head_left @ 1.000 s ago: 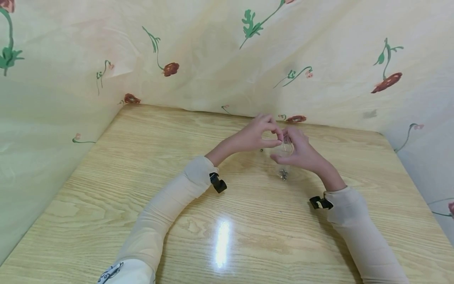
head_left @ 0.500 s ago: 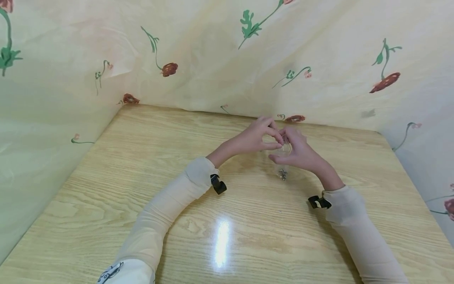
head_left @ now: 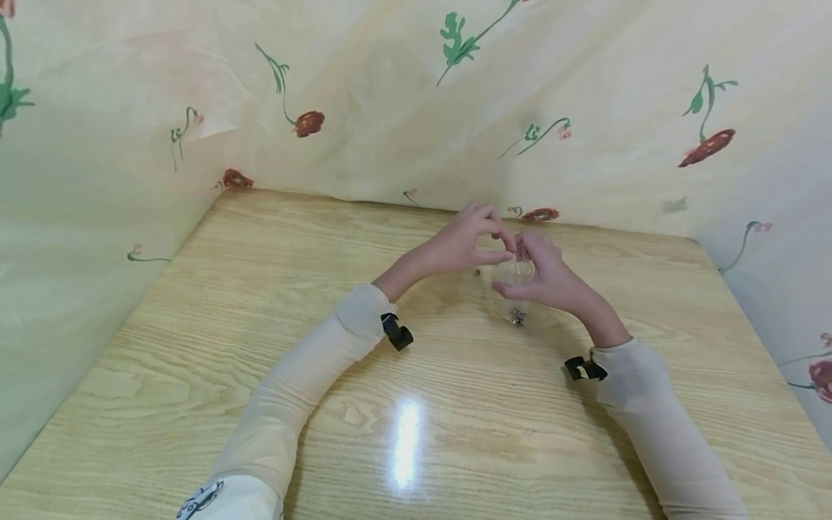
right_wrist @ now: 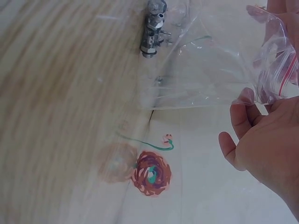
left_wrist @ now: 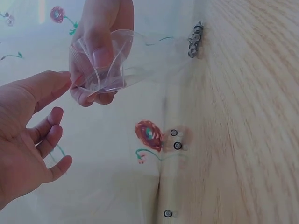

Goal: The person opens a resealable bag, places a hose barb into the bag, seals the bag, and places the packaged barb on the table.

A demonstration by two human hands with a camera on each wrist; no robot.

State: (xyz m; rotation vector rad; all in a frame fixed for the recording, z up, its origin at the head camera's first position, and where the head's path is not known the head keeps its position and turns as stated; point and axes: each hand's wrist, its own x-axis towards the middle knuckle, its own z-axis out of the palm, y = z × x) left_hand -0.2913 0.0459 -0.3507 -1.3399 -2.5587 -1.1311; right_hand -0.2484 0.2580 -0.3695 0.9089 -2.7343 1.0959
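The person is apparently working at the mouth of a clear bag (right_wrist: 210,74), minding its opening while a clump of metal bits (right_wrist: 152,35) is lying inside at the far end. The bag is hanging between the hands, its mouth up by the fingers and its weighted end reaching down to the wooden table (head_left: 195,375). The right hand (head_left: 546,271) is gripping the bag near its mouth, thumb pressing on the film and fingers curling round the other side. The left hand (head_left: 464,242) is bringing thumb and forefinger together right at the mouth's edge, the other fingers bending free; whether those tips are pinching the film, a small bit or nothing, I cannot tell. The next move, as I judge it, is calling for a steady right grip and a light left touch, since the thin film is creasing and could be folding shut. Counting up: one bag is showing, and two hands are working at it. Three loose bits are lying on the table outside the bag, a first bit (left_wrist: 174,133) and a second bit (left_wrist: 178,145) sitting near each other, and a third bit (left_wrist: 168,213) resting well apart from that pair. The bits inside are overlapping too closely for a sure count, though several are showing.
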